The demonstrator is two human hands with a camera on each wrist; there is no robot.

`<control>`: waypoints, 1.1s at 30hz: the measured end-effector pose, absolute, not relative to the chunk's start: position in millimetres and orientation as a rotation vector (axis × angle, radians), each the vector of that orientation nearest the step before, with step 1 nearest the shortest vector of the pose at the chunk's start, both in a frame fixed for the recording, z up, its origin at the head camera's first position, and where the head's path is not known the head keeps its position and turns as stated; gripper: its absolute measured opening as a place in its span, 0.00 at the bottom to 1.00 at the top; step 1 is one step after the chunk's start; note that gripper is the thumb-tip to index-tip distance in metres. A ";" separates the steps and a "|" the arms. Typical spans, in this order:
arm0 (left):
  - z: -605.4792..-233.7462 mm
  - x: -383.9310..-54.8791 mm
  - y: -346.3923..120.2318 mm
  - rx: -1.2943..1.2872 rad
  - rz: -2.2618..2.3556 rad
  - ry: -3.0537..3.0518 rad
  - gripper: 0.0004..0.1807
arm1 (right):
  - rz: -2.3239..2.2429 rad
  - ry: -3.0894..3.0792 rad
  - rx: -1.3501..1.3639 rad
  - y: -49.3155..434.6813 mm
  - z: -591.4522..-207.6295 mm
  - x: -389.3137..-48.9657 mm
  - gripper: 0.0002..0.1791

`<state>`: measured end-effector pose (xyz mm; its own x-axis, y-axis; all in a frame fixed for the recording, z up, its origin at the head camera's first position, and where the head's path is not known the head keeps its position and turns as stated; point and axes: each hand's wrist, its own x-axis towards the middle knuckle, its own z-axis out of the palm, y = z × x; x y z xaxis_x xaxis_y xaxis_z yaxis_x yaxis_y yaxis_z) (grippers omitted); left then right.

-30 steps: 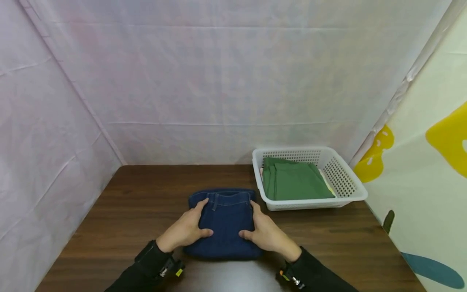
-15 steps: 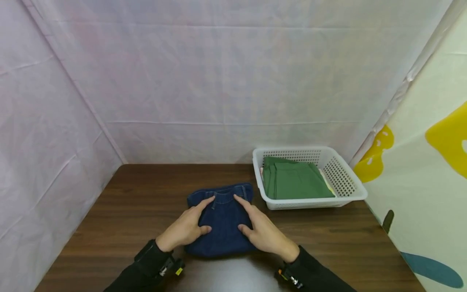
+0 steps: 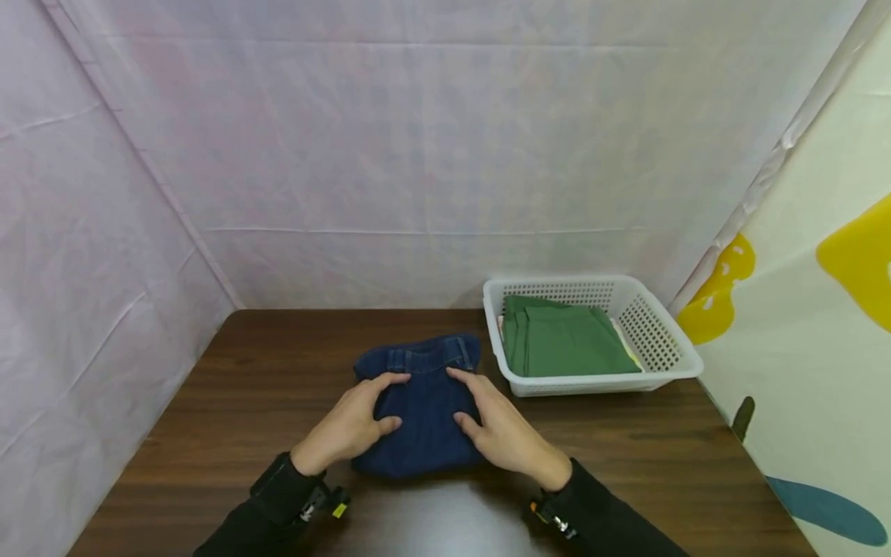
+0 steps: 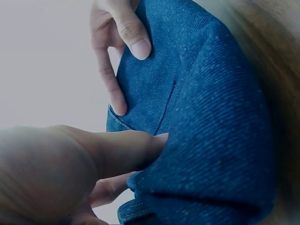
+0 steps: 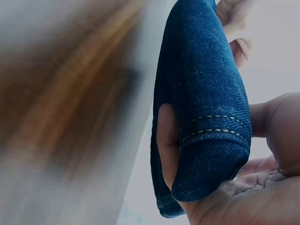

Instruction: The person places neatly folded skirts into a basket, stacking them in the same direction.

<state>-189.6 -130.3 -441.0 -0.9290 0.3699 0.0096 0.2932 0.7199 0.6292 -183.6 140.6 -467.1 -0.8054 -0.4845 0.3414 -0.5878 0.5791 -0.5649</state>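
Observation:
A folded pair of dark blue jeans [image 3: 428, 425] lies in front of me on the table, waistband and belt loops at the far end. My left hand [image 3: 348, 425] holds its left side, thumb on top and index finger stretched toward the waistband. On the opposite side my right hand [image 3: 504, 433] grips the bundle likewise. In the right wrist view, a fingertip [image 5: 168, 136] is tucked under a stitched fold of the denim [image 5: 206, 84]. The left wrist view has the left thumb pressing into the cloth [image 4: 215, 131]; the left fingertips are partly hidden.
At the back right of the brown wooden table [image 3: 278, 371] stands a white perforated plastic basket [image 3: 599, 384]. Folded green cloth [image 3: 571, 340] lies in it, over something pale and yellow. White sheeting [image 3: 418, 155] hangs behind the table and a patterned sheet [image 3: 821, 371] on the right.
The jeans have shifted slightly away from me, their far right corner swinging back. My right index finger has moved inward over the waistband, and both hands have stayed at the sides.

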 end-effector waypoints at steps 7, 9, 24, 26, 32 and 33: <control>-426.6 -186.6 -135.9 0.566 1.066 2.852 0.37 | 1.056 -2.614 0.908 140.1 -450.0 -186.7 0.39; -423.2 -187.0 -136.4 0.594 1.099 2.860 0.37 | 1.079 -2.604 0.906 142.0 -443.7 -186.9 0.38; -398.9 -190.0 -116.2 0.800 1.334 2.887 0.35 | 1.162 -2.532 0.875 166.3 -410.3 -194.5 0.39; -397.1 -192.5 -111.3 0.816 1.359 2.878 0.34 | 1.153 -2.526 0.854 170.3 -407.0 -196.2 0.38; -392.0 -202.4 -96.5 0.878 1.407 2.880 0.33 | 1.111 -2.484 0.807 180.5 -398.3 -204.7 0.38; -391.4 -204.5 -93.8 0.889 1.414 2.879 0.32 | 1.101 -2.474 0.802 182.3 -397.0 -206.6 0.38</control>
